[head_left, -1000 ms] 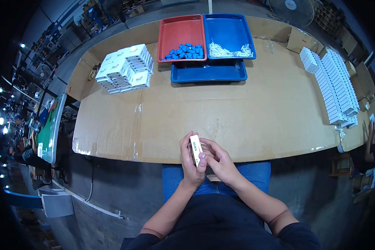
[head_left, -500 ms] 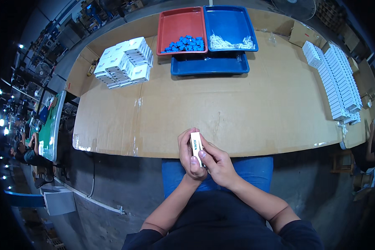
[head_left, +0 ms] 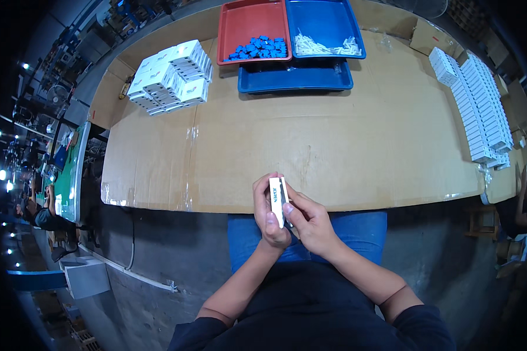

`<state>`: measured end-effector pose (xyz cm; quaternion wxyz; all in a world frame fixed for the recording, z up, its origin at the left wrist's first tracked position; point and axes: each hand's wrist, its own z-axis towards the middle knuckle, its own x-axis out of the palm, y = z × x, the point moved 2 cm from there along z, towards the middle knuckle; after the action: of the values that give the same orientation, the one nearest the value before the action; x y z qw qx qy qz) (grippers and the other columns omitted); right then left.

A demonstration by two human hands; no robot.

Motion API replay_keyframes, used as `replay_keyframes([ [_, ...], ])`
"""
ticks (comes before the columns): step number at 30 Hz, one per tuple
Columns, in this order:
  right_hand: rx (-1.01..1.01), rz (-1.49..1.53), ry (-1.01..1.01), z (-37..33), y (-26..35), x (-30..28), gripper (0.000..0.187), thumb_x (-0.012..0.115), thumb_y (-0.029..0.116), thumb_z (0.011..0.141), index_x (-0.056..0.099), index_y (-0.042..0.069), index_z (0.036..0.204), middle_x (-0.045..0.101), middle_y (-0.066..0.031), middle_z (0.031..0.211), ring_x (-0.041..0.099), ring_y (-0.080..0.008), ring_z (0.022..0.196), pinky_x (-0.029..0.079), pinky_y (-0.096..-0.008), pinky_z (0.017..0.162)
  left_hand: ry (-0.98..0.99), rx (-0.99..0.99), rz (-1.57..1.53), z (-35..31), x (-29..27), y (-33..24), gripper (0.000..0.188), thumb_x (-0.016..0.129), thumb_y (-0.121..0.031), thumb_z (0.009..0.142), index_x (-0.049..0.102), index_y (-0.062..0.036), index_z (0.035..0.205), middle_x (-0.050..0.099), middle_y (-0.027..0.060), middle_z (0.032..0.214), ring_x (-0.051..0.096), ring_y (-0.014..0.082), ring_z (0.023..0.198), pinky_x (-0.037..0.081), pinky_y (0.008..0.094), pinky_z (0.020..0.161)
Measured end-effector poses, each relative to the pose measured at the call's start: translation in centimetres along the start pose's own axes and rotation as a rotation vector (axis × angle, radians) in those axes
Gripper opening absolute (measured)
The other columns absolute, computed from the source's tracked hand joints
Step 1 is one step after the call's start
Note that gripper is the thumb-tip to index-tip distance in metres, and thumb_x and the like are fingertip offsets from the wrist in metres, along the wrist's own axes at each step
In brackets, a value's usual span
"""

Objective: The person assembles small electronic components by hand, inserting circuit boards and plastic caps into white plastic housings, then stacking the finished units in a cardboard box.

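Note:
My left hand [head_left: 268, 229] and my right hand [head_left: 314, 227] are closed together around a small white rectangular case [head_left: 276, 200], above the near edge of the table. The case stands lengthwise, with dark printing on its narrow upper face. Along its right side runs a dark gap, and a thin white strip lies beyond it. My left thumb presses the lower end of the case. On the right side, my right thumb and fingers grip close to the gap. My palms and fingers hide the rest of the case.
A cardboard-covered table [head_left: 246, 152] spreads before me. At the back, a red tray [head_left: 252, 20] holds blue parts [head_left: 260, 48] and a blue tray [head_left: 322, 20] holds white pieces [head_left: 328, 45]; another blue tray [head_left: 295, 85] sits below. White box-shaped units are stacked left [head_left: 170, 82] and right [head_left: 477, 108].
A dark gap now shows along the right side of the white case, where it looked closed before. Both hands stay in nearly the same place, and the view has tilted slightly downward.

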<state>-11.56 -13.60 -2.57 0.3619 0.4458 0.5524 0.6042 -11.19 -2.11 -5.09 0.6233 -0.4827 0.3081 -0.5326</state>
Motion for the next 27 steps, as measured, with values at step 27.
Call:
replay_keyframes([
  [27, -0.763, -0.696, 0.048, 2.4, -2.0, -5.7, 0.084, 0.066, 0.061, 0.091, 0.058, -0.008, 0.138, 0.057, -0.0316, 0.139, 0.06, -0.0462, 0.126, 0.047, -0.0573, 0.106, 0.104, -0.98, -0.542, -1.3, 2.5, -1.3, 0.064, 0.025, -0.057, 0.111, 0.042, -0.0066, 0.147, 0.06, 0.0125, 0.131, 0.064, 0.0221, 0.117, 0.055, 0.037, 0.098],
])
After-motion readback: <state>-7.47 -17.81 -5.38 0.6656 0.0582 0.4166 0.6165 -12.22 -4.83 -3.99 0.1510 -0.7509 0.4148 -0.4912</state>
